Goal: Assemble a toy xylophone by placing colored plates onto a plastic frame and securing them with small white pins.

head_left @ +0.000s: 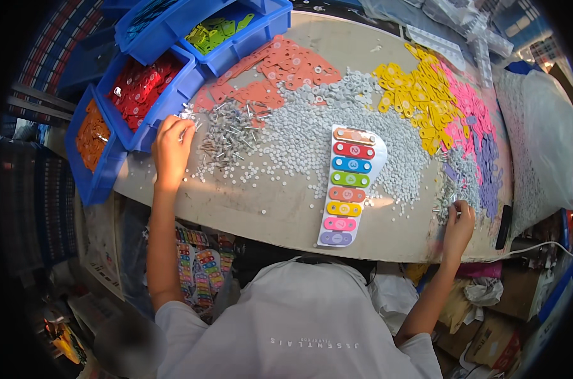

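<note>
A toy xylophone [347,189] lies in front of me, a white base with a column of coloured bars. White round caps show on the ends of its upper bars; the lower bars have small dark or metallic spots at their ends. My left hand [172,148] is closed in a pinch at the left edge of a heap of silver pins [229,136]; what its fingertips hold is too small to make out. At the right, my right hand [460,222] has its fingers together at the near edge of a second pin heap [460,180], their contents hidden.
White round caps [299,145] spread across the table's middle. Beyond lie salmon bars [299,63], yellow bars [419,88], pink bars [466,101] and purple bars [488,170]. Blue bins [201,76] of coloured bars stand at the left. A clear plastic bag [536,145] bulges at the right edge.
</note>
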### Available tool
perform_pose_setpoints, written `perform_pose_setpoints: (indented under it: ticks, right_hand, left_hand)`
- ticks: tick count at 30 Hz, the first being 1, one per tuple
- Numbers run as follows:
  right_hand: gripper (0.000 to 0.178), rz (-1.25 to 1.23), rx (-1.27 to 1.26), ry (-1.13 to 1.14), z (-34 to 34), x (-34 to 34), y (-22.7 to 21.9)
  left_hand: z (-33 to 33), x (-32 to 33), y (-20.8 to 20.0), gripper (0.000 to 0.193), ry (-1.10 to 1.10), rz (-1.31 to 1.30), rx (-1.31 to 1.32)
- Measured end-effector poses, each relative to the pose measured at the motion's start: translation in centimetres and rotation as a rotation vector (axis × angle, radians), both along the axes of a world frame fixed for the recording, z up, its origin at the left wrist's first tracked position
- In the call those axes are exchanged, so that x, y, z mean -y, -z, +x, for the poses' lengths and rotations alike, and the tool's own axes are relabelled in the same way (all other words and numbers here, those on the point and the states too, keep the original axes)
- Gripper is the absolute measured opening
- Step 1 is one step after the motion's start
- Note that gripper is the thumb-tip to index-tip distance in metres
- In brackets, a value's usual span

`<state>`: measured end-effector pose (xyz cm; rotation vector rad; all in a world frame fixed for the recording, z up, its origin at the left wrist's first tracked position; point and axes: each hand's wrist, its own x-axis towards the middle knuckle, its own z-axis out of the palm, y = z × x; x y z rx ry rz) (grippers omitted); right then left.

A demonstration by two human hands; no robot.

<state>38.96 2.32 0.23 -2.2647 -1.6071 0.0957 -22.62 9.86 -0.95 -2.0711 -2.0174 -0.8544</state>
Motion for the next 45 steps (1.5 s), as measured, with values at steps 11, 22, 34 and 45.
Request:
perform_pose_setpoints:
  ticks: [11,22,34,45]
  right_hand:
    - [0.01,0.005,0.023,-0.031,-0.4,-0.2,-0.5]
    - [0.014,0.026,0.163,0.037,2.8,0.6,0.9]
    - [0.009,0.06,-0.05,0.023,2.8,1.4,-0.7]
    - [0.011,0.1,-0.007,-0.037,3.8,1.3,-0.1]
  left_hand:
    - [1.0,-0.7,1.7,0.011,-0.078,-0.022,-0.196]
    - [11.0,3.5,-2.9,0.004,0.184,-0.249,0.797]
    - [19.0,5.2,-1.4,0.02,0.465,-0.904,1.394]
    - [21.3,4.4,-1.4,0.016,0.503,-0.914,1.399]
